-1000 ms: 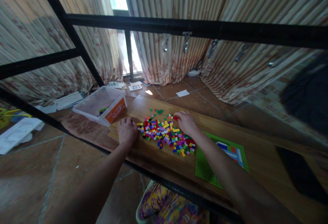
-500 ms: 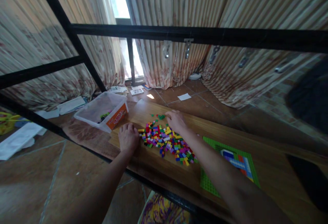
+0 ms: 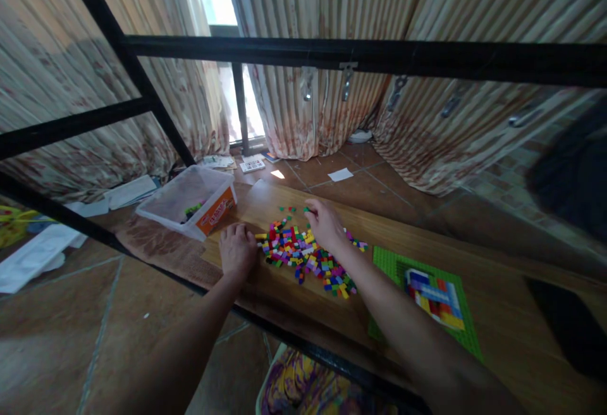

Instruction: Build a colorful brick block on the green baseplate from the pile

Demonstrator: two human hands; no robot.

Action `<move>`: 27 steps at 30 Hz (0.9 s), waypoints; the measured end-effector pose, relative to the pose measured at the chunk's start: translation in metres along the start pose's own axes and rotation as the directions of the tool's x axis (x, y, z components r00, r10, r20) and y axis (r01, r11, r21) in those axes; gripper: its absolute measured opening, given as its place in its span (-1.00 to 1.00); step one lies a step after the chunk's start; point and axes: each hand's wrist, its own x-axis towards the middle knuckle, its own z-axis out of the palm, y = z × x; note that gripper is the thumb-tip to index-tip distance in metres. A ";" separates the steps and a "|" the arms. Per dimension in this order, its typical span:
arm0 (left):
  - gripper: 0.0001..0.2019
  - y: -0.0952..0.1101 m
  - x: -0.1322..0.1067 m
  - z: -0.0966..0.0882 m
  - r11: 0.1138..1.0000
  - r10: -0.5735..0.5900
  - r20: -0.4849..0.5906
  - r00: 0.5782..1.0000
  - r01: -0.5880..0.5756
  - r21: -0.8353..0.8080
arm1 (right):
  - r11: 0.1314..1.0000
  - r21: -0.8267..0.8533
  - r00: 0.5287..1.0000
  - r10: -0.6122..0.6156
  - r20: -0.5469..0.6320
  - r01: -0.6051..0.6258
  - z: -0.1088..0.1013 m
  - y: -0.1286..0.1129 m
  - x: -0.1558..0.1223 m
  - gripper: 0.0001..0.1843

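A loose pile of small colourful toy bricks point(image 3: 310, 257) lies on the wooden tabletop point(image 3: 279, 301). Over the far edge of the pile, my right hand point(image 3: 326, 225) is closed in a pinch, with a green toy brick point(image 3: 306, 210) at its fingertips. My left hand point(image 3: 238, 250) rests at the pile's left end, its fingers curled down; whatever they hold, if anything, is hidden. To the right, partly behind my right forearm, a green baseplate point(image 3: 386, 263) bears a flat build of white, blue, red, orange and yellow bricks point(image 3: 439, 298).
A clear plastic box point(image 3: 165, 203) with an orange label and a few bricks inside stands left of the pile. A dark flat object point(image 3: 566, 323) lies at the table's right. Black metal bars point(image 3: 332, 53) cross in front of the curtains. Papers point(image 3: 340, 174) lie on the tiled floor.
My right hand has lifted slightly, and the green piece near its fingertips has left the tabletop. My left hand stays by the pile. The view has shifted a little.
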 end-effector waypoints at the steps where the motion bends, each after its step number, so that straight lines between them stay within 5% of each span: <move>1: -0.64 0.000 0.000 0.000 1.000 0.005 0.006 1.000 -0.005 0.002 | 0.976 0.206 0.995 0.086 -0.060 -0.072 -0.006 -0.003 -0.015 -0.64; 3: -0.63 -0.002 0.001 0.000 1.000 0.014 0.016 1.000 -0.014 0.009 | 0.780 0.586 0.957 0.289 -0.024 -0.221 -0.019 -0.008 -0.051 -0.60; 5: -0.62 -0.003 0.003 0.001 1.000 0.023 0.021 1.000 -0.023 0.020 | 0.490 0.805 0.893 0.438 0.104 -0.334 -0.031 -0.013 -0.094 -0.56; 8: -0.60 -0.003 0.005 0.002 0.999 0.044 0.036 0.998 -0.045 0.029 | 0.169 0.891 0.801 0.529 0.279 -0.421 -0.050 -0.016 -0.154 -0.52; 10: -0.59 -0.003 0.006 0.001 0.998 0.050 0.053 0.997 -0.053 0.042 | 0.112 0.887 0.765 0.563 0.315 -0.448 -0.063 -0.014 -0.187 -0.50; 15: -0.58 -0.001 0.007 -0.002 0.996 0.052 0.077 0.996 -0.057 0.062 | 0.383 0.787 0.731 0.671 0.123 -0.484 -0.100 0.015 -0.242 -0.46; 19: -0.58 0.002 0.008 -0.005 0.995 0.048 0.105 0.993 -0.057 0.077 | 0.702 0.450 0.740 0.661 -0.124 -0.551 -0.125 0.044 -0.265 -0.48; 27: -0.56 0.005 0.008 -0.008 0.996 0.039 0.112 0.993 -0.048 0.078 | 0.827 0.167 0.777 0.562 -0.282 -0.537 -0.153 0.058 -0.257 -0.46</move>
